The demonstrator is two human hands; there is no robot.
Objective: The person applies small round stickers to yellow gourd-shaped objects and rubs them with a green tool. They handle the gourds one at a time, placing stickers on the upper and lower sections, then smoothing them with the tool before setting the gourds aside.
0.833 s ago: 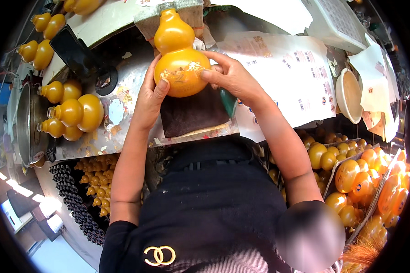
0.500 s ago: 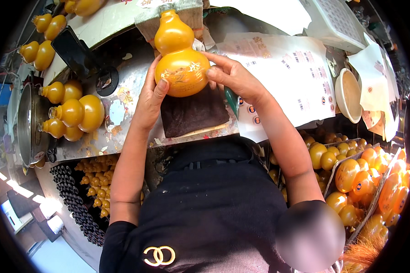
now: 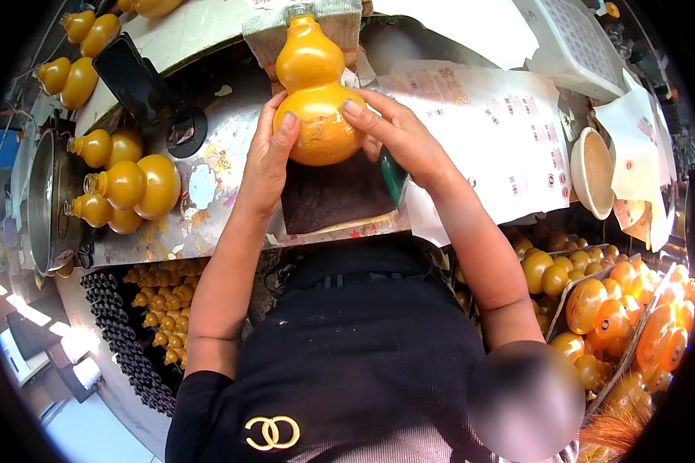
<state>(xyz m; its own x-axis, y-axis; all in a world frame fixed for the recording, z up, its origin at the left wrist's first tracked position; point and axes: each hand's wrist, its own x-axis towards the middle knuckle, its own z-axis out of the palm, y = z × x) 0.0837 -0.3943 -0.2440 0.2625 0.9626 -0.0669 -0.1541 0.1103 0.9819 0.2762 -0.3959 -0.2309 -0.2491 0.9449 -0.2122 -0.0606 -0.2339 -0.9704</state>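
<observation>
The bottle (image 3: 320, 85), yellow and gourd-shaped with a clear neck, is above the dark pad (image 3: 332, 204) on the desk (image 3: 235, 123); whether it touches the pad cannot be told. The left hand (image 3: 270, 158) and right hand (image 3: 409, 143) clasp its lower bulb from both sides, thumbs on the near face. A green object (image 3: 393, 179) sits just beside the right hand.

To the right, a bowl (image 3: 594, 170) with a tan inside stands beside the printed sheet (image 3: 490, 147). The contents of the white basket (image 3: 567, 73) and of the metal pan (image 3: 46, 208) are unclear. Lower right, crates (image 3: 632, 351) are packed with orange bottles (image 3: 608, 318).
</observation>
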